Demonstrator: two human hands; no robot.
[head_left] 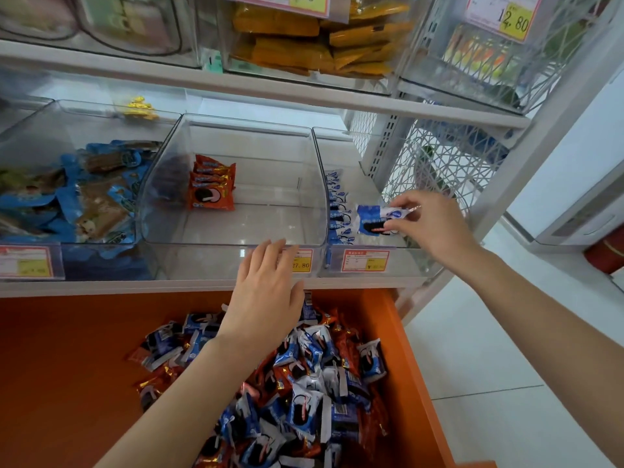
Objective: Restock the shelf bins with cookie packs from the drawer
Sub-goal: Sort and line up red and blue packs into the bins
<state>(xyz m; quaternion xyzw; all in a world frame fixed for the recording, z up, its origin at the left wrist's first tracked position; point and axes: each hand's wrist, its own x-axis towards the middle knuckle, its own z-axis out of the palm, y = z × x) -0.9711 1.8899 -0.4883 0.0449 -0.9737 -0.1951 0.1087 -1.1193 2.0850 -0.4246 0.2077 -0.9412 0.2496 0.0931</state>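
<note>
Right grip (435,224) pinches a blue cookie pack (373,220) over the right shelf bin (405,263), at 3 o'clock from the middle bin (202,245). Left grip (266,292) is released, fingers straight, at the middle bin's 6 o'clock rim, above the orange drawer (67,349) of mixed packs (304,393).

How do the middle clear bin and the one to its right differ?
The middle bin holds orange packs; the right bin holds blue packs. The right hand holds a blue pack over the right bin; the open left hand is at the middle bin's front. Both are clear plastic with front price tags.
</note>
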